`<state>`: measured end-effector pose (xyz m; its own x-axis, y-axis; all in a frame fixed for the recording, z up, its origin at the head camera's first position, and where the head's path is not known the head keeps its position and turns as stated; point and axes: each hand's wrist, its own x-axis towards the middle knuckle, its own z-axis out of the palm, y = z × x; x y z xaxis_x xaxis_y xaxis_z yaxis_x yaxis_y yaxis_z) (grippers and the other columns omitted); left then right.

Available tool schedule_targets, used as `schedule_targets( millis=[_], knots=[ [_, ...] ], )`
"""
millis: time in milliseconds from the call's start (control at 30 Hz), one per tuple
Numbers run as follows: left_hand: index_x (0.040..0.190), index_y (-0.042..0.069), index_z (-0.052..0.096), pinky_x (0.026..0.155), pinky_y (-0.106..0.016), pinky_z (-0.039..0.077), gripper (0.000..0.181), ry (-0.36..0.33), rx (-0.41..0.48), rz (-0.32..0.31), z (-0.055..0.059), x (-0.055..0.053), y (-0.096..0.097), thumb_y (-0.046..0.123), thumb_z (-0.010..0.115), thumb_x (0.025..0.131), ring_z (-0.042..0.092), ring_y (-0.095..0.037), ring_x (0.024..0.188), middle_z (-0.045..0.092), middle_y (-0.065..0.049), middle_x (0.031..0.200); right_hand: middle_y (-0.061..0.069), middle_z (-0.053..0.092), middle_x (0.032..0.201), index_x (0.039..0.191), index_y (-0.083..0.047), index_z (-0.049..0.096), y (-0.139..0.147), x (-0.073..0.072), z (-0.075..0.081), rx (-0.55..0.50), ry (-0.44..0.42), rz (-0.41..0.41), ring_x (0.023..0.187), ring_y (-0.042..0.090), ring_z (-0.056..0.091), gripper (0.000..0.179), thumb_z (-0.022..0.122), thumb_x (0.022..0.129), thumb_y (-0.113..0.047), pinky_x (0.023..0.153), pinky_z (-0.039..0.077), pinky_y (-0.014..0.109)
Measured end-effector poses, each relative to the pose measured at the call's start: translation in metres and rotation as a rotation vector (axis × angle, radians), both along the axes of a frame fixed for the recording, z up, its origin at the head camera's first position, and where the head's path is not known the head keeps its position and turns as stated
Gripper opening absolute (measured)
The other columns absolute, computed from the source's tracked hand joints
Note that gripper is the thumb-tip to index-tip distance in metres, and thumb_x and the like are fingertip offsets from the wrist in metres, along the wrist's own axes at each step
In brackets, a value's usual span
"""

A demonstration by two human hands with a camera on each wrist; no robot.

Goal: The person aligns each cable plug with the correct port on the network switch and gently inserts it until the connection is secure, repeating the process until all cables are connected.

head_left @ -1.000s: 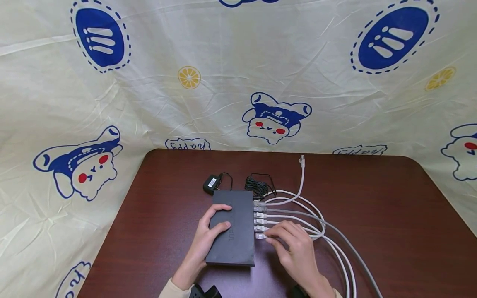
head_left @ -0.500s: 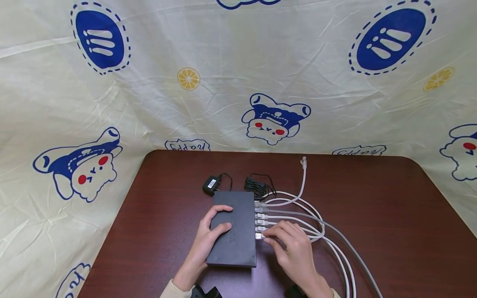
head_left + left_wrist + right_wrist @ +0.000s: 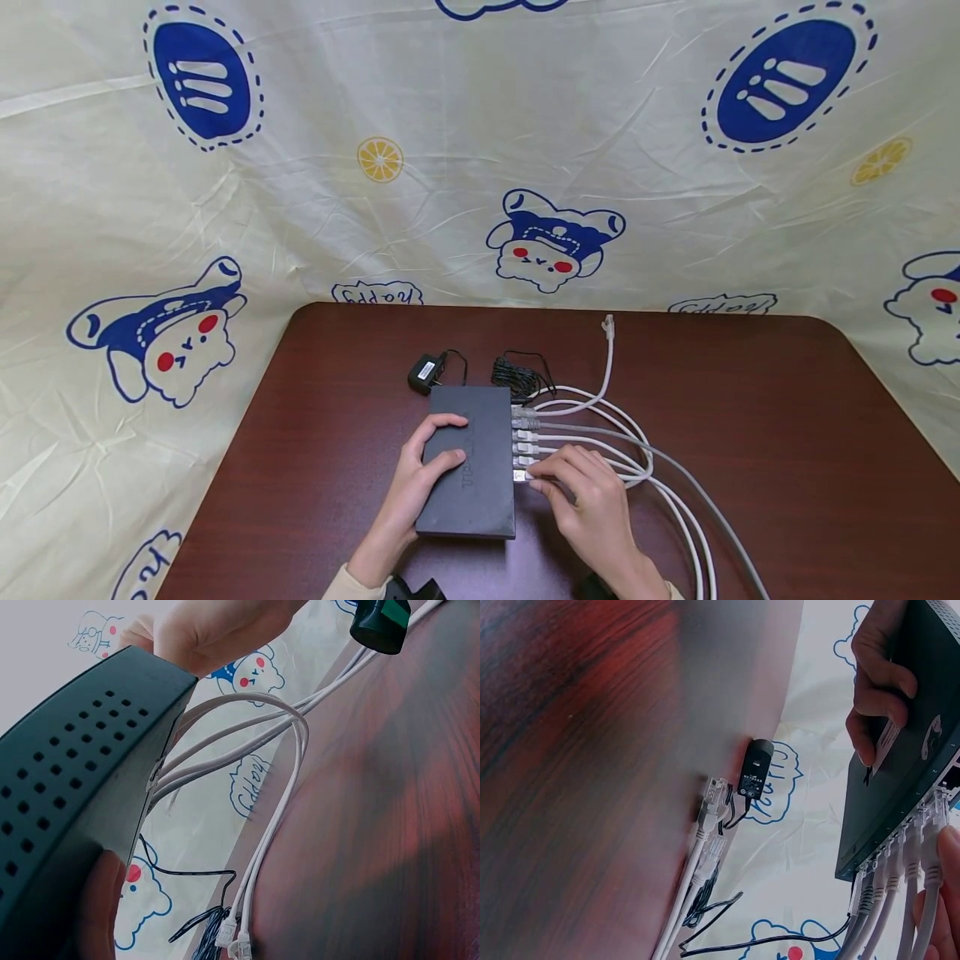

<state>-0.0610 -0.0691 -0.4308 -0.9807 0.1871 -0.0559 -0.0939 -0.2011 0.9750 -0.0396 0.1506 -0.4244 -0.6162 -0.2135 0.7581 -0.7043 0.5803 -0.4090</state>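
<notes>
My left hand (image 3: 412,475) grips a flat dark network switch (image 3: 472,492) by its left side, thumb on top; in the right wrist view, its fingers (image 3: 881,712) curl under the bottom face. The switch is held tilted above the table, its row of ports facing right. Several Ethernet plugs (image 3: 907,844) sit side by side in those ports. At the nearest one, my right hand (image 3: 592,504) pinches an Ethernet cable close behind its clear plug (image 3: 521,476). Vent holes cover the switch side (image 3: 75,750) seen in the left wrist view.
A black power adapter (image 3: 426,372) and its bundled cord (image 3: 516,377) lie behind the switch on the brown table (image 3: 750,400). White cables (image 3: 701,542) and a grey cable (image 3: 720,508) loop off toward the front. Loose plug ends (image 3: 716,795) lie near the adapter.
The right fingertips have come slightly closer to the switch's port edge, still pinching the cable. Left hand and switch stay almost in place.
</notes>
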Motion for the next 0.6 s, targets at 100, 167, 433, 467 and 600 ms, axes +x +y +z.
schedule_targets(
  millis=[100,167,433,467,600],
  knots=[
    [0.121,0.011,0.058,0.078,-0.038,0.043,0.034,-0.002,0.000,-0.003,0.0004,0.0003,0.0004,0.007,0.063,0.088,0.048,-0.028,0.102,0.047,-0.012,0.127,-0.009,0.063,0.080,0.081,-0.013,0.072,-0.0003,0.0012,0.0001,0.005,-0.019,0.000,0.073,0.012,0.059,0.010,0.075,0.072,-0.013,0.068,0.038,0.025],
    [0.121,0.011,0.058,0.078,-0.038,0.044,0.034,-0.003,0.000,-0.004,0.0005,0.0004,0.0007,0.007,0.063,0.088,0.048,-0.028,0.102,0.047,-0.012,0.128,-0.009,0.063,0.080,0.081,-0.013,0.072,-0.0007,0.0017,0.0002,0.005,-0.032,0.000,0.073,0.012,0.058,0.011,0.076,0.071,-0.011,0.068,0.038,0.025],
    [0.121,0.011,0.058,0.078,-0.037,0.043,0.034,-0.003,0.000,0.001,0.0006,0.0006,0.0013,0.007,0.062,0.087,0.048,-0.028,0.102,0.048,-0.011,0.127,-0.008,0.062,0.079,0.081,-0.012,0.072,-0.0017,0.0019,0.0011,-0.001,-0.042,0.002,0.072,0.012,0.058,0.015,0.078,0.069,-0.007,0.068,0.039,0.025],
    [0.121,0.011,0.058,0.079,-0.038,0.043,0.034,-0.002,0.000,0.002,0.0005,0.0007,0.0014,0.007,0.062,0.087,0.048,-0.028,0.102,0.048,-0.011,0.127,-0.008,0.062,0.079,0.081,-0.012,0.072,-0.0018,0.0018,0.0011,0.000,-0.041,0.003,0.072,0.012,0.058,0.015,0.078,0.069,-0.007,0.069,0.039,0.025],
    [0.120,0.011,0.059,0.084,-0.038,0.041,0.034,0.006,-0.002,0.015,0.0000,0.0006,0.0019,0.007,0.063,0.087,0.046,-0.028,0.106,0.048,-0.010,0.128,-0.007,0.063,0.082,0.083,-0.012,0.071,-0.0013,0.0018,0.0008,0.009,-0.037,0.018,0.074,0.013,0.059,0.015,0.077,0.070,-0.007,0.071,0.041,0.026]
  ],
)
